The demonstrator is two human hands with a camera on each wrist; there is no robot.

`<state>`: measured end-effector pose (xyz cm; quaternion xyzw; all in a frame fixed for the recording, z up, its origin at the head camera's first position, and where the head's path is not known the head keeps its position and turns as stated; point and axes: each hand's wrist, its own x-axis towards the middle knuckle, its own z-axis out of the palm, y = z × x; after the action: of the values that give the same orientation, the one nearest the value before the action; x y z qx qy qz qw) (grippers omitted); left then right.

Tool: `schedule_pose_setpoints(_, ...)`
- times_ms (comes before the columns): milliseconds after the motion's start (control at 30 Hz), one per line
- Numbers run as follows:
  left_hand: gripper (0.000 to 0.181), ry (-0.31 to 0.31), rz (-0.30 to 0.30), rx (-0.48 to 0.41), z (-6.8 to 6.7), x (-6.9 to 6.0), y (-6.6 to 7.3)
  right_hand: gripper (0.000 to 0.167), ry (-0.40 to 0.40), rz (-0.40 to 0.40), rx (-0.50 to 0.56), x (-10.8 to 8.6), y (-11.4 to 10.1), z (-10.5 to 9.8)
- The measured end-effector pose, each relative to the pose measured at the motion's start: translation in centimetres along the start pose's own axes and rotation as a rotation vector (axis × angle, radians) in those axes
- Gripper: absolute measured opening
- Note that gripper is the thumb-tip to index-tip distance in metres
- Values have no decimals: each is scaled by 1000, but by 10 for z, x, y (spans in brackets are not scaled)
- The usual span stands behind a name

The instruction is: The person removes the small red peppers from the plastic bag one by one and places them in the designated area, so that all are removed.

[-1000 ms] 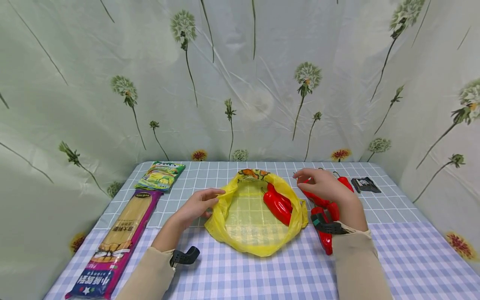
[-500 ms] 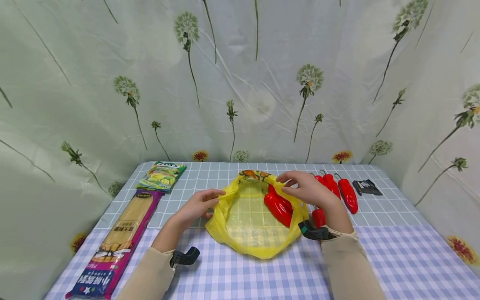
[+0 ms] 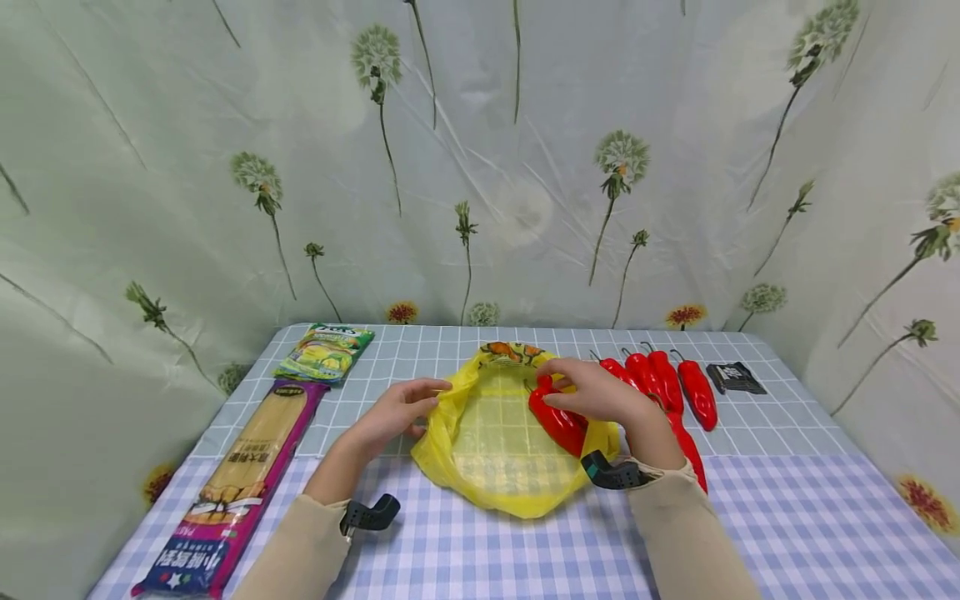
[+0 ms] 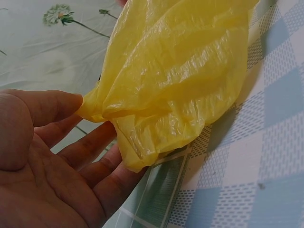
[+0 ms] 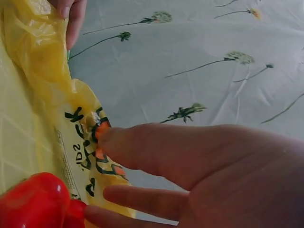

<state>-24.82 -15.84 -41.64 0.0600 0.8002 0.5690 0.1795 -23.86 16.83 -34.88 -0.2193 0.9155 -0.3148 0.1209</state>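
A yellow plastic bag [image 3: 437, 454] stands on the table with its mouth spread wide. My left hand [image 3: 390, 414] pinches its left rim between thumb and fingers; the left wrist view shows the thumb [image 4: 59, 104] on the gathered plastic. Inside the bag, towards its right side, lie shiny red peppers [image 3: 557, 425], partly hidden by my right hand [image 3: 600, 393]. That hand reaches over the right rim, thumb and fingers apart, with nothing held between them. The right wrist view has it beside the bag's printed edge [image 5: 78, 147], near a pepper [image 5: 35, 202]; contact there is unclear.
Several more red peppers [image 3: 697, 396] lie to the right of the bag, some partly behind my right arm. Past them is a small black packet [image 3: 735, 377]. At the left are a long pack of pasta [image 3: 232, 492] and a green-yellow packet [image 3: 324, 352]. A floral curtain [image 3: 517, 167] hangs behind.
My right hand has moved left and slightly down, from over the peppers on the table to over the bag's mouth. My left hand has stayed at the rim.
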Motion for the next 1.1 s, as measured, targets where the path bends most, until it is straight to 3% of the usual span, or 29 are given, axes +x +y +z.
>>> schedule_pose_setpoints(267, 32, 9, 4, 7, 2, -1, -2, 46, -57, 16, -24, 3, 1, 11)
schedule_pose_setpoints(567, 32, 16, -3, 18, 2, 0, -1, 42, -62, -16, -148, 14, 4, 22)
schedule_pose_setpoints(767, 33, 12, -1, 19, 2, -1, -2, 42, -89, 5, -200, 16, 4, 31)
schedule_pose_setpoints(1100, 33, 9, -1, 12, 1, 1, -2, 43, -122, 41, -188, 20, 1, 37)
